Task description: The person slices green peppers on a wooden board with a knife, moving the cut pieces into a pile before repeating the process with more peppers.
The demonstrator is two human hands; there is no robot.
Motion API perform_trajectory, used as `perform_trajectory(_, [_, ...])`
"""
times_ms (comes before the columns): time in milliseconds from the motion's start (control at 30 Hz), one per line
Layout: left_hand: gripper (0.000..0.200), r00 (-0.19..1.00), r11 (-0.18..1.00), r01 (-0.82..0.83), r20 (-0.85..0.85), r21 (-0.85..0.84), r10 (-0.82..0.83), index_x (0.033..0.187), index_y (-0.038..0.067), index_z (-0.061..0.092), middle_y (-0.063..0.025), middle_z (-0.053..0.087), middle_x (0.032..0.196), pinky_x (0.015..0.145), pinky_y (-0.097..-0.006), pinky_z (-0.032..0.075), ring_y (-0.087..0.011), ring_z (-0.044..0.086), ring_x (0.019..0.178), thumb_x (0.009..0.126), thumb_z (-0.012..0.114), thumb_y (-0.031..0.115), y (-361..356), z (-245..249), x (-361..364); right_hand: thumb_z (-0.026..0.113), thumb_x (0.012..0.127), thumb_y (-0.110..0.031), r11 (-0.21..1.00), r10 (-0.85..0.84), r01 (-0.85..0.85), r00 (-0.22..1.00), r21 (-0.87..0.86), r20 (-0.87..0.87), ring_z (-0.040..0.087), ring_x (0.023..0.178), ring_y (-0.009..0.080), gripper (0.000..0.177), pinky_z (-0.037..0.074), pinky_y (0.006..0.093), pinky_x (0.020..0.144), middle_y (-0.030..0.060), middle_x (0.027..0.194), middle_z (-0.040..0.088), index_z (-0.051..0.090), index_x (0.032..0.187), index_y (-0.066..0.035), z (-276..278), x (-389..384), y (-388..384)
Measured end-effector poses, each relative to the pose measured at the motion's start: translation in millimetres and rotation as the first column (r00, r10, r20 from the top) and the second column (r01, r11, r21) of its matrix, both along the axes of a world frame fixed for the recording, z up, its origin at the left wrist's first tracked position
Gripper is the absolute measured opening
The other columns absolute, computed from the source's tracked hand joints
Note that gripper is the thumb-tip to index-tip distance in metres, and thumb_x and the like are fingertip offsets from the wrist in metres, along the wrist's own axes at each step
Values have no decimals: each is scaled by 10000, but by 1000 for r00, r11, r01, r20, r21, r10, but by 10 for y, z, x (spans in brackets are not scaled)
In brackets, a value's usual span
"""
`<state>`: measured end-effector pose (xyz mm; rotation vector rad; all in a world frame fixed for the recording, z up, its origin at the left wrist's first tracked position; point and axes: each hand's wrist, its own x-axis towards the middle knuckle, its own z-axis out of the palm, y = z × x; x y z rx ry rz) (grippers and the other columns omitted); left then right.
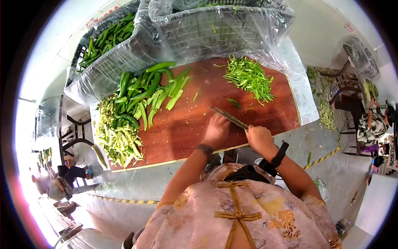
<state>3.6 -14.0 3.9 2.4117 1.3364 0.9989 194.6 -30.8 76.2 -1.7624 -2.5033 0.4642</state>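
Note:
My right hand (260, 139) is wrapped round the handle of a knife (229, 116), whose blade points up and left over the reddish-brown board (174, 137). Close to the blade, near the board's front edge, lies my left hand (217, 130); its fingers are blurred and partly behind the blade, so what they hold cannot be made out. Beyond the knife is a small piece of green pepper (234, 103). Thin green strips (251, 79) form a pile at the back right. Whole and split green peppers (145, 89) lie at the left, beside a heap of pale pepper cores (116, 137).
Plastic-lined crates (219, 33) stand along the board's back edge; the left one holds green peppers (110, 39). A person (369, 124) sits at the far right, another (60, 186) at the far left. Scraps (327, 116) litter the floor at right.

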Motion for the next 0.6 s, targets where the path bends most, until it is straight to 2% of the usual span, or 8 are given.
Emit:
perform_trajectory(100, [232, 1000, 1000, 4, 4, -16, -4, 928, 31, 612, -111, 556, 1012, 871, -428, 414, -303, 506, 1020, 710, 539, 62, -28, -10, -2, 552, 857, -234, 998, 35, -31, 996, 46, -82, 606, 593, 370, 245, 491, 457, 540, 196, 622, 597, 585, 771, -7, -192, -131, 124])
perform_trajectory(167, [236, 1000, 1000, 6, 1, -19, -6, 934, 31, 615, -107, 560, 1020, 875, -427, 415, -300, 510, 1026, 713, 539, 64, -10, 13, -13, 549, 860, -238, 994, 43, -36, 996, 100, -72, 607, 594, 368, 250, 491, 454, 538, 195, 623, 598, 586, 762, -11, -270, -256, 280])
perform_trajectory(233, [243, 997, 999, 1, 72, 35, -4, 946, 39, 620, -95, 570, 1029, 881, -424, 416, -291, 519, 1034, 718, 540, 67, 6, 33, 10, 546, 863, -242, 987, 45, -35, 997, 156, -64, 609, 596, 366, 256, 492, 451, 536, 193, 624, 599, 586, 754, -14, -260, -315, 429])
perform_trajectory(333, [252, 999, 996, -52, 2, 65, 52, 956, 51, 627, -84, 577, 1029, 878, -418, 418, -284, 526, 1041, 720, 540, 67, -34, 72, 6, 548, 866, -262, 987, -28, 36, 998, 154, -54, 601, 584, 362, 260, 490, 452, 540, 183, 625, 601, 589, 750, -33, -160, -257, 456])
perform_trajectory(467, [247, 995, 995, -80, -52, 55, 83, 945, 59, 632, -82, 578, 1021, 875, -417, 418, -282, 525, 1028, 715, 542, 68, -63, 102, -2, 554, 861, -264, 993, 34, -26, 997, 116, -70, 604, 595, 366, 247, 481, 464, 547, 188, 628, 601, 598, 793, -30, -61, -66, 128])
perform_trajectory(600, [244, 997, 998, -65, -43, -3, 65, 927, 60, 636, -82, 579, 1023, 872, -422, 419, -282, 521, 1009, 701, 546, 67, -47, 97, -14, 563, 852, -246, 1000, 9, -9, 1000, 20, -19, 603, 602, 373, 236, 482, 463, 553, 192, 625, 597, 597, 812, -16, 53, -8, -21])
